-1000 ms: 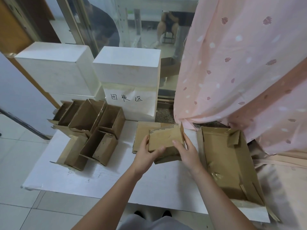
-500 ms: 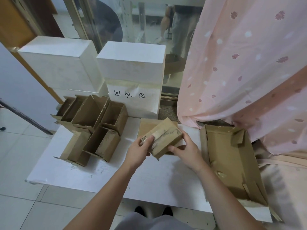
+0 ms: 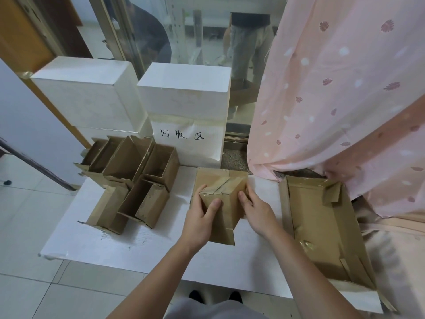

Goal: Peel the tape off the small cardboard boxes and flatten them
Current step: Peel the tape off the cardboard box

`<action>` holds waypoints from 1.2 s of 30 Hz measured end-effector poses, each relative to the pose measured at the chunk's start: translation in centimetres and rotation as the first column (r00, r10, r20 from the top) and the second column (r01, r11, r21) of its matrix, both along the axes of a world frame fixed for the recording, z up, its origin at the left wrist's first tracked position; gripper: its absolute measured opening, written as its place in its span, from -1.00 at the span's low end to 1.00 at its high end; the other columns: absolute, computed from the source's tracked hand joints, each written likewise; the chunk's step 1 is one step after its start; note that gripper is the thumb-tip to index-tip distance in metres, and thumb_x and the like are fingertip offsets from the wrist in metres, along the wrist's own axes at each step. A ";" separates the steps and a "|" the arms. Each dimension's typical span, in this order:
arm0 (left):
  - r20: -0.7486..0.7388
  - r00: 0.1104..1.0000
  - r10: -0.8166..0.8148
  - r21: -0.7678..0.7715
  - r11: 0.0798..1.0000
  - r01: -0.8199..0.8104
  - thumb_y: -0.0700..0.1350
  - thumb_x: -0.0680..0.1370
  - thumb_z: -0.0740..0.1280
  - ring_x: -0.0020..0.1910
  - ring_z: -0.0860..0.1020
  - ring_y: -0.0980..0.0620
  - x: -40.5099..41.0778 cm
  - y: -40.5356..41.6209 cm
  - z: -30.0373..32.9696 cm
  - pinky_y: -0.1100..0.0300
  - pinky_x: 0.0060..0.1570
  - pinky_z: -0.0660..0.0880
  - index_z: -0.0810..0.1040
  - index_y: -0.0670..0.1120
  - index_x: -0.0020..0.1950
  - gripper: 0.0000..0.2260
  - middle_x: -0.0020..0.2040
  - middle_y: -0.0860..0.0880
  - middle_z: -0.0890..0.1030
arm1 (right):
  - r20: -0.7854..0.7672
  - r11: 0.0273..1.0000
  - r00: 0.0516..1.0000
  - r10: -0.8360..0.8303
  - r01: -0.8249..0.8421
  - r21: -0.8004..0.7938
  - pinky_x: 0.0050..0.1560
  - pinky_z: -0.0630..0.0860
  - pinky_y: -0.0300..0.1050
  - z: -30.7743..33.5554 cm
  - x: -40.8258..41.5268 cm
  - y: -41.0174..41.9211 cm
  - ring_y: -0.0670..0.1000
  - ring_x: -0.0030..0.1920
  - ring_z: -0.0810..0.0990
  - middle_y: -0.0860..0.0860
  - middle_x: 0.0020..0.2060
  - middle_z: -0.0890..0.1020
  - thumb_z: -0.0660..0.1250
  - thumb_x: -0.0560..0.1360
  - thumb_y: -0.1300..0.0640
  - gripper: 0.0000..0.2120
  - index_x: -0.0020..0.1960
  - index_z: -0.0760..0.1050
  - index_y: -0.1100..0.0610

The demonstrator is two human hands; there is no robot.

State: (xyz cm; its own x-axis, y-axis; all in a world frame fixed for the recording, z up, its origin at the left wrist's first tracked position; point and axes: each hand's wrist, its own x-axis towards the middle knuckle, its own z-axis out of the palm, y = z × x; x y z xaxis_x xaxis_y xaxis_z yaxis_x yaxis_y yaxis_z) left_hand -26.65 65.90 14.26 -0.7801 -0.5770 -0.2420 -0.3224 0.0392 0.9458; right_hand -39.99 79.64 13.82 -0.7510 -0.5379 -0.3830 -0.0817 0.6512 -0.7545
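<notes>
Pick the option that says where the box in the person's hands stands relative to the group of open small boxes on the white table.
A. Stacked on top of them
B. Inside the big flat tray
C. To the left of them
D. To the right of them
D: the box, held by the left hand and right hand, sits right of the open small boxes.

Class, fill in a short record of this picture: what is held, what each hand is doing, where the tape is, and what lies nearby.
held: small box
left hand: grips the box's left side
right hand: holds its right side
tape: strips across the box top, still stuck
left of it: open boxes on the white table
right of it: cardboard tray
</notes>
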 end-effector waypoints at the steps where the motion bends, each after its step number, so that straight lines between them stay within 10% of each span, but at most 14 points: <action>1: 0.013 1.000 0.013 -0.015 1.000 -0.013 0.16 0.65 0.33 0.28 0.45 0.38 0.0 0.0 -0.2 0.35 0.18 0.39 0.25 0.22 0.56 -0.49 0.34 0.30 0.50 | -0.050 1.000 0.999 0.015 -0.015 0.002 0.45 0.33 0.09 -0.1 0.3 -0.1 0.11 0.48 0.38 0.00 0.47 0.45 -0.04 0.60 -0.39 -0.39 0.61 -0.04 -0.32; 4: 0.042 0.998 0.052 -0.040 0.998 -0.051 0.17 0.65 0.31 0.15 0.47 0.48 -0.2 0.1 -0.3 0.44 0.04 0.40 0.28 0.20 0.53 -0.53 0.22 0.33 0.54 | -0.177 0.989 0.984 0.028 -0.053 -0.135 0.56 0.19 0.01 0.3 1.4 -0.4 -0.05 0.58 0.17 -0.11 0.60 0.21 0.03 0.67 -0.23 -0.48 0.61 0.04 -0.27; 9: 0.056 0.994 0.089 -0.076 0.994 -0.084 0.23 0.63 0.31 0.22 0.55 0.22 -0.5 0.4 -0.3 0.27 0.13 0.48 0.28 0.17 0.56 -0.48 0.24 0.21 0.59 | -0.158 0.955 0.976 0.151 -0.185 -0.231 0.53 0.00 -0.19 0.9 3.1 -0.5 -0.30 0.58 -0.13 -0.24 0.63 -0.09 0.12 0.48 -0.53 -0.19 0.61 -0.06 -0.30; 15: 0.072 0.996 -0.052 -0.126 0.990 0.061 0.30 0.62 0.27 0.29 0.54 0.26 -0.1 0.3 0.2 0.06 0.32 0.50 0.09 0.30 0.65 -0.36 0.40 0.22 0.55 | -0.048 0.951 0.998 0.051 -0.063 -0.302 0.55 0.25 -0.02 0.9 2.4 -0.1 -0.20 0.52 0.28 -0.19 0.54 0.32 0.28 0.56 -0.30 -0.36 0.56 0.09 -0.35; 24: 0.070 0.982 -0.176 -0.273 0.943 0.188 0.34 0.61 0.22 0.45 0.41 0.15 -0.1 0.0 0.7 0.00 0.40 0.43 -0.10 0.31 0.66 -0.28 0.50 0.18 0.40 | 0.003 0.919 0.999 0.038 -0.034 -0.392 0.14 0.35 -0.55 2.2 2.6 0.7 -0.42 0.25 0.48 -0.45 0.28 0.45 0.29 0.66 0.02 -0.36 0.60 0.03 -0.22; 30: 0.151 0.967 -0.207 -0.278 0.929 0.242 0.20 0.64 0.31 0.06 0.54 0.19 -0.1 0.4 1.3 0.43 -0.05 0.41 -0.10 0.23 0.69 -0.24 0.31 0.13 0.58 | -0.067 0.948 0.998 -0.005 -0.017 -0.317 0.14 0.53 -0.19 1.4 2.0 1.5 -0.18 0.13 0.62 -0.25 0.21 0.59 0.39 0.57 -0.13 -0.59 0.35 0.34 -0.32; 36: 0.259 0.937 -0.235 -0.291 0.906 0.308 0.38 0.32 0.53 0.27 0.53 0.11 -0.4 1.1 2.0 0.14 0.19 0.53 -0.11 0.16 0.67 0.14 0.35 0.16 0.51 | -0.113 0.974 0.993 -0.030 0.003 -0.225 0.02 0.49 -0.26 0.8 2.0 1.3 -0.16 0.05 0.59 -0.14 0.03 0.64 0.46 0.49 -0.19 -0.66 0.21 0.49 -0.15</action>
State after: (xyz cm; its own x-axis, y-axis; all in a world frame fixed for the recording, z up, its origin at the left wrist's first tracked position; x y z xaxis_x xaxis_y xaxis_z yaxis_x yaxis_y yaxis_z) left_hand -27.07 67.04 16.22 -0.8682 -0.4247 -0.2566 -0.4470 0.4449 0.7761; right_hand -38.04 80.93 14.62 -0.7924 -0.5874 -0.1645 -0.1674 0.4687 -0.8674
